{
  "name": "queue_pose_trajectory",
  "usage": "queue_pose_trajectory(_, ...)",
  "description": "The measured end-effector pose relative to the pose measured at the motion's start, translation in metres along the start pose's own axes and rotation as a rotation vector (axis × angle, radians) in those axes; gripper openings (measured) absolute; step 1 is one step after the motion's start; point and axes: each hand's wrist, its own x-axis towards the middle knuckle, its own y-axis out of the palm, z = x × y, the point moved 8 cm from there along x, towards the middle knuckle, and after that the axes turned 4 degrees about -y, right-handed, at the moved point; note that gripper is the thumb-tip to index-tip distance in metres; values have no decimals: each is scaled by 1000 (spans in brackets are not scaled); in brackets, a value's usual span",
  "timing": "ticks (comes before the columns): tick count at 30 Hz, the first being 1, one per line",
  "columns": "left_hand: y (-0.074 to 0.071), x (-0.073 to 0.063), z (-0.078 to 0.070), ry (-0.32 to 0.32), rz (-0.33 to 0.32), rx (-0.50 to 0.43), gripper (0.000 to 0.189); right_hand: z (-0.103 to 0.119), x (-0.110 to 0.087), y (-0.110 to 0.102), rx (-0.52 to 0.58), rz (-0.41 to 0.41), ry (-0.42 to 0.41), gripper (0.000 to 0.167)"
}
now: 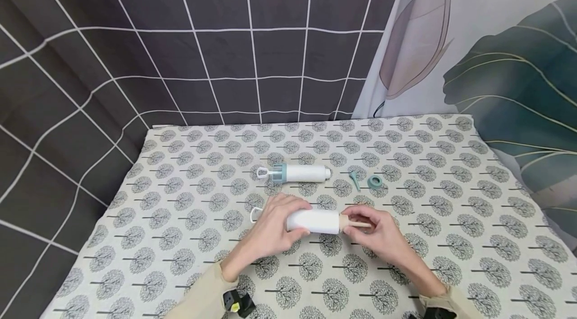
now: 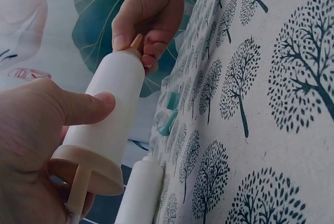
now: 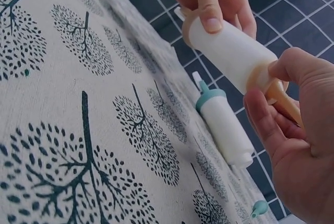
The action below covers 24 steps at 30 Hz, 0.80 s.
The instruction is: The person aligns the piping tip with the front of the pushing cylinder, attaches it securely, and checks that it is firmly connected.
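A piping syringe with a white barrel [image 1: 320, 222] and beige end parts lies across both hands just above the cloth. My left hand [image 1: 272, 224] grips the barrel, its thumb laid along the near side. In the left wrist view the beige flange [image 2: 86, 169] and plunger rod stick out below that hand. At the other end my right hand [image 1: 378, 233] pinches the beige ring cap [image 3: 259, 77] between thumb and fingers. A tapered beige nozzle [image 3: 286, 105] points out of the cap toward the right palm.
Beyond the hands lies a second white syringe [image 1: 304, 174] with a teal collar [image 1: 279, 173] and a looped white handle. Right of it are a small teal nozzle [image 1: 355, 181] and a teal ring cap [image 1: 374, 187]. A tree-print cloth [image 1: 203, 269] covers the table; curtains hang behind.
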Motion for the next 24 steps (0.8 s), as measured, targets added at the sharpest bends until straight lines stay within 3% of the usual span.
queue_pose_trajectory(17,1,-1,0,32,-33,8,45,-10,-4,3,146,60,197,34)
queue_pose_trajectory(24,1,-1,1,24,-38,-9,45,-9,-1,3,149,47,184,37)
